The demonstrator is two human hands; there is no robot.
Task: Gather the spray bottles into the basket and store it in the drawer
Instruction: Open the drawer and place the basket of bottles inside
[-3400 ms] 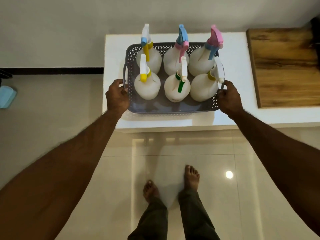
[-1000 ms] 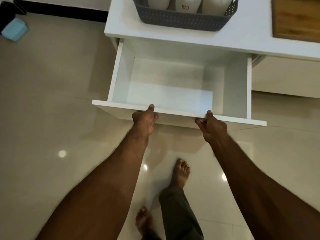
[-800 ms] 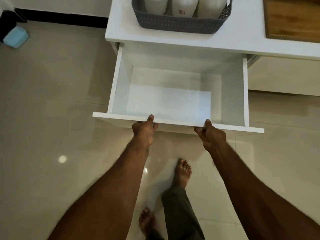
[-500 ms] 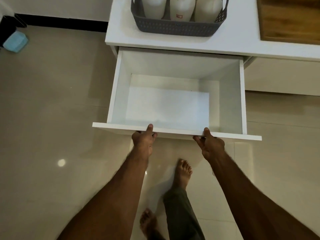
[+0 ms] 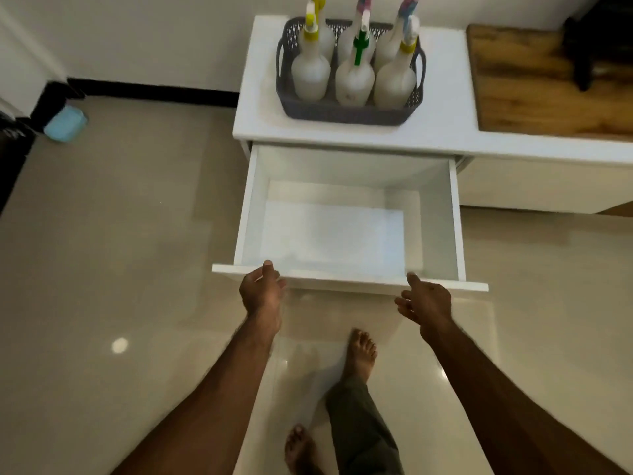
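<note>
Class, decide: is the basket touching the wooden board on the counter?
Apart. The head view shows a strip of bare white counter between the basket and the wooden board.

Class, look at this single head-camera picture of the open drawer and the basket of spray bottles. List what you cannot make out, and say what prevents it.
1. Nozzles of the back-row white plastic spray bottles: cut off by the top edge.
2. Label on the front middle bottle: too small and blurred.
3. Dark object on the brown wooden board: cut off by the right edge.
4. Front face of the white drawer: hidden below its rim.
5. Fingers of the left hand and right hand: motion-blurred, contact unclear.
</note>
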